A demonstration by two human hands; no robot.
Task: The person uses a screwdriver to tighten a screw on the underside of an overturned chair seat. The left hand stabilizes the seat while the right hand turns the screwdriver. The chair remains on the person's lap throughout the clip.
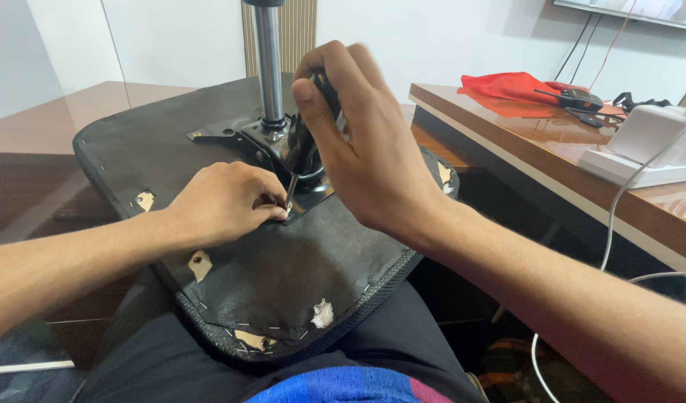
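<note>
An upturned chair seat point(298, 276), covered underneath in black stapled fabric, rests on my lap. A black metal mounting plate point(242, 134) with a chrome column point(269, 60) rises from its middle. My right hand point(365, 142) grips the dark handle of a screwdriver point(302, 142), whose thin shaft points down to the plate's near corner. My left hand point(227, 201) lies on the fabric beside that corner, fingertips pinched around the screwdriver tip. The screw itself is hidden by my fingers.
A wooden desk point(537, 149) stands at the right with a red cloth point(507, 86), a dark handheld device point(574, 97), a white power strip with charger point(641, 145) and white cables point(619, 201). A glossy brown tabletop point(52, 127) lies behind and left.
</note>
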